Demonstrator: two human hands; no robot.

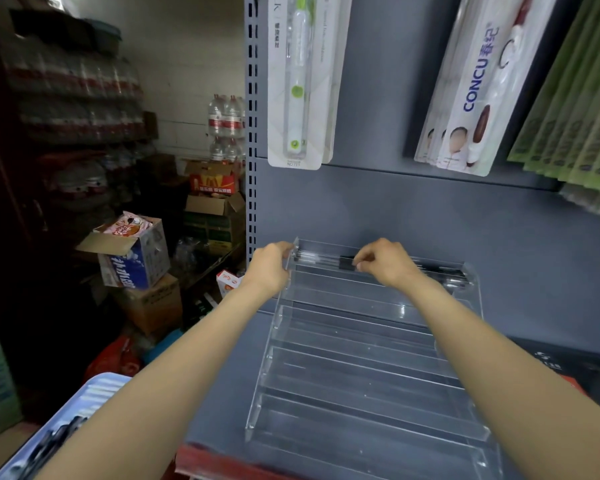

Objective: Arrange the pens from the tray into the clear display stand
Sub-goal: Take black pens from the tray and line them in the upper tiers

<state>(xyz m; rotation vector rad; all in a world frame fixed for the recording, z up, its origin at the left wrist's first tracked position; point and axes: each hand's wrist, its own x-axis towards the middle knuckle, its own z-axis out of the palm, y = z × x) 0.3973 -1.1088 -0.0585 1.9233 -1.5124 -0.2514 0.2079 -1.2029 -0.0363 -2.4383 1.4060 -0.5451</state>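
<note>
While the pens [326,259] lie in the far top row of the clear stand [361,358], they are pinched by the right hand [383,263]; the stand's left wall is gripped by the left hand [271,268]. Light, stiff, slippery; best held mid-barrel. More pens remain in the near-left tray [94,393].

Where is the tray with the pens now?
The tray sits at the bottom left of the head view, under the left forearm, left of the clear display stand.

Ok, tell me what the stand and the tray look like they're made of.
Stand: clear glossy plastic, probably acrylic; the grey shelf shows through it and its edges catch glints. Tray: pale blue, smooth, likely plastic, though blurred at the frame edge.
</note>
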